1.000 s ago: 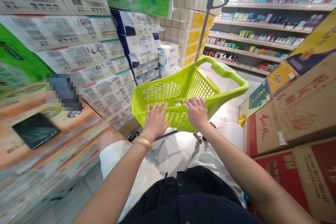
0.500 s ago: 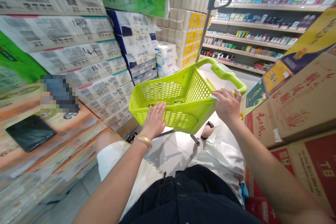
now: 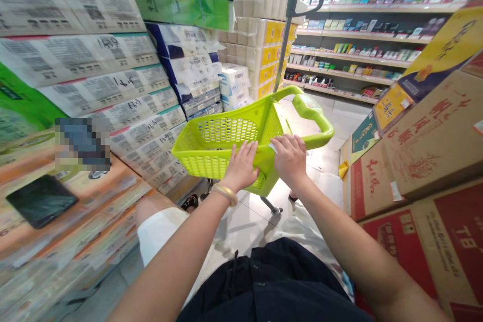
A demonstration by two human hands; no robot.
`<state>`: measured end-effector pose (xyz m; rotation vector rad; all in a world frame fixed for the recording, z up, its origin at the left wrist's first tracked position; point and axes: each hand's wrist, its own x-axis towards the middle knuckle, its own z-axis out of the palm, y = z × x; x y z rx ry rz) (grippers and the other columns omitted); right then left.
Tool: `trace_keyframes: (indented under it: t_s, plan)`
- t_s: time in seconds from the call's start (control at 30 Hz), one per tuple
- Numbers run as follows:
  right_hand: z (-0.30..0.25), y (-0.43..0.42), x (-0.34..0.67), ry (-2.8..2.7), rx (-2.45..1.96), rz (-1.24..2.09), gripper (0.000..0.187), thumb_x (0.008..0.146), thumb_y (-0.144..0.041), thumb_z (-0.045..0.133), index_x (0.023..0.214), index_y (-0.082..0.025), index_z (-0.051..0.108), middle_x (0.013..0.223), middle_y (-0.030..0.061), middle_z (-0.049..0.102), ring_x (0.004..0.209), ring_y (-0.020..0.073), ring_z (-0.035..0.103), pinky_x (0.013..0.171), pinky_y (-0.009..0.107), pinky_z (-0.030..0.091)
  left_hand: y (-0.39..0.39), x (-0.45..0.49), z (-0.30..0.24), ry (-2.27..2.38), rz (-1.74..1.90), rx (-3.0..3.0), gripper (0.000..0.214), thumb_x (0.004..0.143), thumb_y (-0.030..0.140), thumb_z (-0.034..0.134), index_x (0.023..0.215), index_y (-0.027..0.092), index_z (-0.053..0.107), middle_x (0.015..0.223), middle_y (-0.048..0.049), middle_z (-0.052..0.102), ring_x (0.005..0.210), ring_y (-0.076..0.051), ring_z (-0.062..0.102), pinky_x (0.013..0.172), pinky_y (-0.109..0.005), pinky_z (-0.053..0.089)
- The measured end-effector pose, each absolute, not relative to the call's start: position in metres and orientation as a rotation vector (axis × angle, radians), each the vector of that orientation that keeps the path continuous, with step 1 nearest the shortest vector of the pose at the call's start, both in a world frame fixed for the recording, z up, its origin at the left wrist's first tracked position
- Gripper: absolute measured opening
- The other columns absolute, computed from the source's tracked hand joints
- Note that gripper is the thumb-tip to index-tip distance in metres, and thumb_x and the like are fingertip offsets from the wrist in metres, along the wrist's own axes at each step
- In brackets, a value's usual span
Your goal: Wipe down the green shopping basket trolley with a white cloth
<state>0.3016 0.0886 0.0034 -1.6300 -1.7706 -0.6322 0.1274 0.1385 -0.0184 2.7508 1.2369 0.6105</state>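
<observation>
The left hand (image 3: 241,166) lies open, fingers spread on the lime-green trolley basket (image 3: 215,163), the right hand (image 3: 290,158) curls over its rim, and so light a hold could let it roll into the cardboard cartons (image 3: 415,161)

Lime-green basket (image 3: 206,163) with honeycomb-mesh walls. Tan cartons (image 3: 433,161) with red characters. Paper packs (image 3: 273,32) banded in yellow and white.

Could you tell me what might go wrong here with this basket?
The left hand and right hand rest on the rim of the lime-green wheeled basket rather than its handle, so it might tip or roll away. The dark phone lying on the stacked paper packs could perhaps slide off. The cardboard cartons close on the right might catch the basket.
</observation>
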Motion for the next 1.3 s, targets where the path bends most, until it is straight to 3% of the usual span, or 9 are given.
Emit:
trace_keyframes:
  t_s: [0.13,0.27,0.4,0.77,1.03,1.17,1.3]
  plan:
    - [0.011,0.084,0.311,-1.857,-1.603,-0.589,0.036,0.088,-0.008,0.050,0.113,-0.025,0.070,0.118,0.0021,0.072,0.119,0.0224,0.056,0.115,0.039,0.021,0.141,0.130,-0.017,1.221,0.671,2.709,0.078,0.080,0.024,0.056,0.152,0.011,0.029,0.142,-0.0182,0.050,0.137,-0.032,0.042,0.121,-0.051,0.027]
    - [0.022,0.073,0.351,-1.681,-1.653,-0.640,0.036,0.085,-0.009,0.050,0.107,-0.026,0.072,0.113,0.0023,0.073,0.118,0.0240,0.058,0.117,0.047,0.019,0.143,0.120,-0.018,1.175,0.664,2.709,0.075,0.082,0.023,0.053,0.152,0.012,0.029,0.138,-0.0163,0.051,0.132,-0.030,0.044,0.119,-0.049,0.029]
    - [0.020,0.070,0.371,-1.450,-1.664,-0.685,0.040,0.083,-0.009,0.046,0.110,-0.024,0.072,0.117,0.0055,0.071,0.124,0.0260,0.054,0.117,0.053,0.021,0.138,0.122,-0.020,1.155,0.699,2.694,0.076,0.082,0.023,0.053,0.153,0.013,0.028,0.137,-0.0154,0.051,0.130,-0.030,0.044,0.119,-0.050,0.029]
    - [-0.019,0.086,0.307,-1.700,-1.499,-0.591,0.041,0.088,-0.007,0.047,0.117,-0.025,0.070,0.122,0.0022,0.071,0.129,0.0211,0.053,0.123,0.046,0.020,0.126,0.131,-0.023,1.102,0.695,2.650,0.078,0.075,0.015,0.055,0.150,0.016,0.031,0.139,-0.0145,0.049,0.135,-0.031,0.041,0.120,-0.056,0.024]
    - [0.004,0.080,0.369,-1.366,-1.536,-0.661,0.041,0.085,-0.009,0.043,0.108,-0.024,0.073,0.115,0.0048,0.073,0.129,0.0248,0.053,0.121,0.058,0.019,0.123,0.131,-0.022,1.101,0.689,2.591,0.074,0.078,0.014,0.052,0.149,0.014,0.033,0.142,-0.0157,0.047,0.141,-0.033,0.035,0.122,-0.059,0.019]
    - [-0.009,0.087,0.333,-1.430,-1.506,-0.644,0.038,0.085,-0.007,0.046,0.106,-0.023,0.074,0.113,0.0045,0.074,0.127,0.0246,0.054,0.121,0.054,0.021,0.123,0.132,-0.025,1.095,0.720,2.591,0.075,0.077,0.014,0.052,0.150,0.015,0.033,0.142,-0.0154,0.047,0.142,-0.033,0.034,0.122,-0.060,0.018]
    - [-0.025,0.089,0.290,-1.640,-1.477,-0.551,0.040,0.088,-0.005,0.048,0.113,-0.024,0.071,0.118,0.0020,0.072,0.129,0.0209,0.052,0.124,0.047,0.015,0.124,0.130,-0.026,1.099,0.721,2.593,0.077,0.076,0.013,0.054,0.149,0.015,0.033,0.143,-0.0154,0.046,0.142,-0.033,0.034,0.122,-0.060,0.019]
